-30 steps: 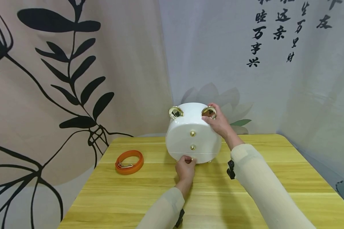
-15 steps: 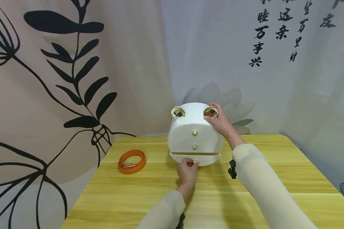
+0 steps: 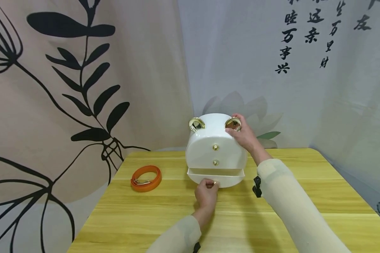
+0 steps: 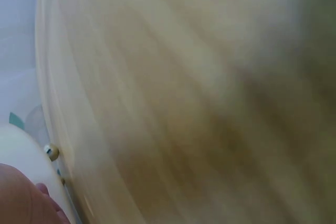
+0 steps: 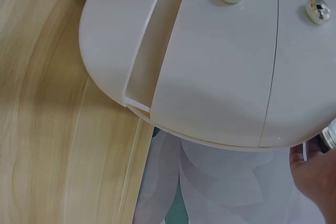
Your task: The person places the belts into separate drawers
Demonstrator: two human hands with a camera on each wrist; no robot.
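Observation:
A glossy white rounded drawer box (image 3: 197, 151) with gold ear-shaped trims stands near the back of the table. Its bottom drawer (image 3: 232, 181) is pulled partly out, and the gap shows a bare inner strip in the right wrist view too. My left hand (image 3: 206, 196) pinches the small gold knob (image 3: 214, 182) of that drawer. At the box's top right, my right hand (image 3: 244, 137) grips around the gold ear (image 3: 233, 123), thumb at the front. Two more gold knobs, the upper knob (image 3: 215, 147) and the middle knob (image 3: 216, 162), sit on the front above.
An orange coiled strap (image 3: 156, 179) with a metal clasp lies on the wooden table (image 3: 139, 218), left of the box. Behind the table hangs a printed cloth (image 3: 152, 88) with plant shapes and dark characters.
The bottom drawer, flush with the front a second ago, has slid out toward me with my left hand on its knob. My right hand keeps its hold on the ear.

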